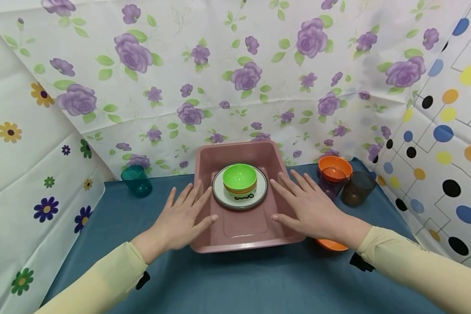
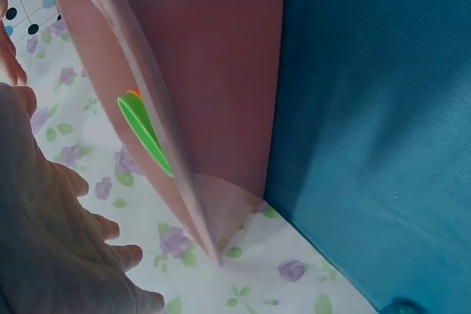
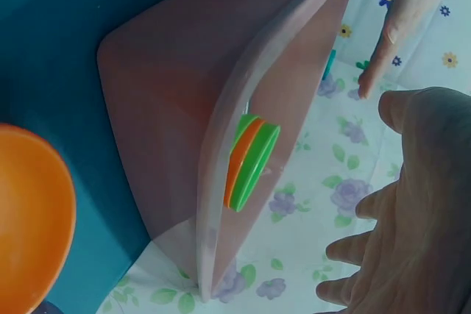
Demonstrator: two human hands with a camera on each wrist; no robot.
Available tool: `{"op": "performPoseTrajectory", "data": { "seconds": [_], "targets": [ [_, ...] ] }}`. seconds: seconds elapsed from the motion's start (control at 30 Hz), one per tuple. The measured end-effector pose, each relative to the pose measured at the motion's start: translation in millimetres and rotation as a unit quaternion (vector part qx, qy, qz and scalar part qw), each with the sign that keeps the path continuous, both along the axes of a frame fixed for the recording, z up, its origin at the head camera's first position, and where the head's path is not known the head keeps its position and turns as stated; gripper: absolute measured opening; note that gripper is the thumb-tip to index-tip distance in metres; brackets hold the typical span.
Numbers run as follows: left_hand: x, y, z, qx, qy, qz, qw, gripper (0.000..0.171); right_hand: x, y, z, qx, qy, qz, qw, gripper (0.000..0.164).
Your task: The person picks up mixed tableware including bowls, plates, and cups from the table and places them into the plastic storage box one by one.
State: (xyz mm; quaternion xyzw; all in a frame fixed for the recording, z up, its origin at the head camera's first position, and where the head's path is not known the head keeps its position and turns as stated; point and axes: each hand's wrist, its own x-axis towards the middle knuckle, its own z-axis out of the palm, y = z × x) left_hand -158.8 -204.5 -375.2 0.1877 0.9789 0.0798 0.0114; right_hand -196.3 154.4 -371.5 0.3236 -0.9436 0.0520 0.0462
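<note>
A pink rectangular basin (image 1: pixel 245 245) stands on the blue table. Inside it lies a white plate with a dark rim (image 1: pixel 220 192), bearing a stack of bowls (image 1: pixel 240 178), a green one on top and orange below. My left hand (image 1: pixel 182 216) hovers over the basin's left side, fingers spread and straight. Over the right side, my right hand (image 1: pixel 308 205) is spread in the same way. Both wrist views show the left hand (image 2: pixel 66 211) and the right hand (image 3: pixel 408 196) apart from the basin's rim, holding nothing.
To the left stands a teal cup (image 1: pixel 137 181). At the back right are an orange bowl (image 1: pixel 335 165), a dark purple cup (image 1: pixel 331 185) and a grey-brown cup (image 1: pixel 358 189). Another orange bowl (image 1: pixel 332 245) sits partly under my right wrist. Patterned cloth walls (image 1: pixel 220 65) enclose the table.
</note>
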Motion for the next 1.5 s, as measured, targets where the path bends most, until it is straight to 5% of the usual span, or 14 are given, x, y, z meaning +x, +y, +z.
{"op": "performPoseTrajectory", "data": {
  "seconds": [0.43,0.67,1.03,1.5],
  "targets": [
    [3.2,11.7,-6.0,-0.002,0.009,-0.023,0.9997,0.082,0.4,10.1,-3.2,0.000,-0.021,-0.031,0.999,0.092],
    [3.7,30.6,-6.2,-0.006,0.013,-0.067,0.9977,0.081,-1.1,35.6,-6.3,-0.001,-0.031,-0.064,0.997,0.089],
    [6.8,77.7,-4.0,0.000,-0.024,-0.156,0.9874,0.078,5.2,84.8,-16.6,-0.024,-0.075,-0.129,0.989,0.091],
    [14.5,149.8,1.8,-0.015,-0.016,-0.237,0.9712,0.080,7.6,126.0,-41.1,-0.014,-0.104,-0.184,0.977,0.091]
  ]
}}
